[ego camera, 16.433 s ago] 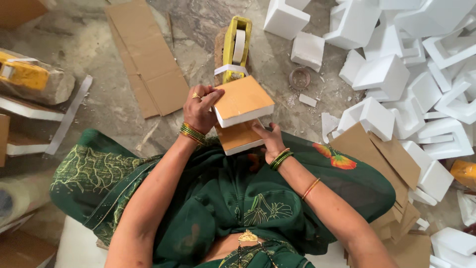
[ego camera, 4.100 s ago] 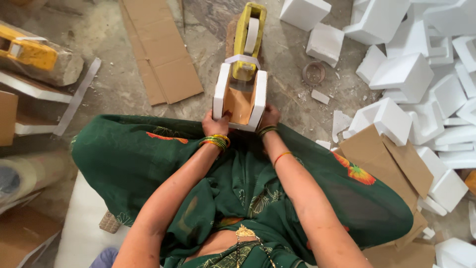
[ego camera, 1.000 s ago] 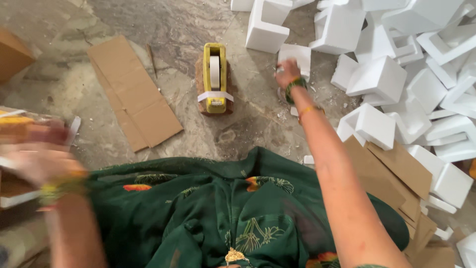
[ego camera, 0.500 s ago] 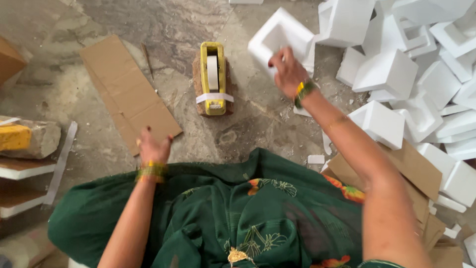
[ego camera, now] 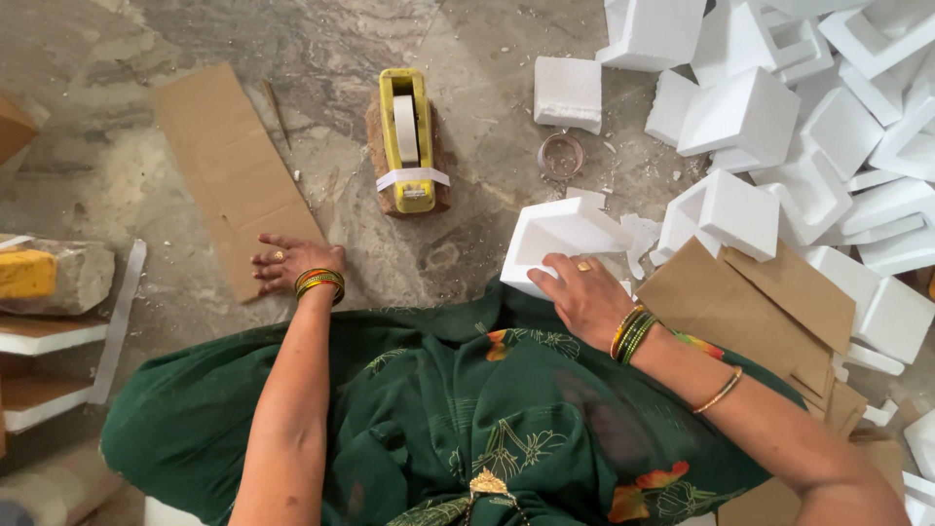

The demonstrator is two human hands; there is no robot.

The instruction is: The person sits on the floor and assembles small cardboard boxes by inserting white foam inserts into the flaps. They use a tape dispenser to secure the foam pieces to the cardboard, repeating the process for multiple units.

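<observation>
On the stone floor, the left hand [ego camera: 287, 265] was laid flat — fingers spread — on a cardboard strip [ego camera: 234, 175]; past the yellow tape dispenser [ego camera: 407, 141], a white foam corner piece [ego camera: 557, 239] was gripped at the lap's edge by the right hand [ego camera: 584, 292], its fingers curled over the rim.

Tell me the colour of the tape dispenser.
The tape dispenser is yellow, seen in the head view.

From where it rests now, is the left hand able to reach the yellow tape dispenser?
Probably yes. The left hand rests on the cardboard sheet, and only bare floor lies between it and the tape dispenser. The right hand is busy holding a white foam piece.
</observation>
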